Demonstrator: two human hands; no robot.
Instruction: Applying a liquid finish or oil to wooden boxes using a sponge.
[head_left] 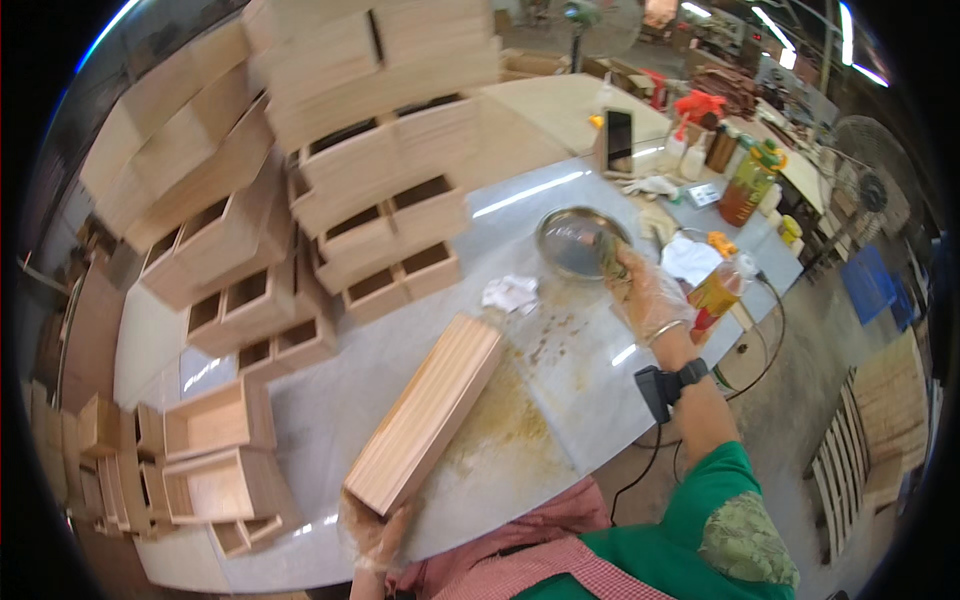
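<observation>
A long, pale wooden box (428,412) lies slantwise at the near side of the table, a striped-grain face upward. My left hand (378,528), in a clear plastic glove, grips its near end. My right hand (640,290), gloved the same way, reaches over the right rim of a round metal bowl (560,262). Its fingers are closed, with a dark greenish patch at their tips; what they hold is blurred. A shallow layer of liquid seems to be in the bowl. Beside the bowl lies a crumpled white cloth (510,294).
Stacked wooden boxes (385,200) rise at the far left, with open boxes (220,420) near the left edge. Brownish stains (510,420) mark the table. On the right stand a green-capped bottle (752,185), a phone (619,140) and a label-wrapped bottle (718,290) close to my right wrist.
</observation>
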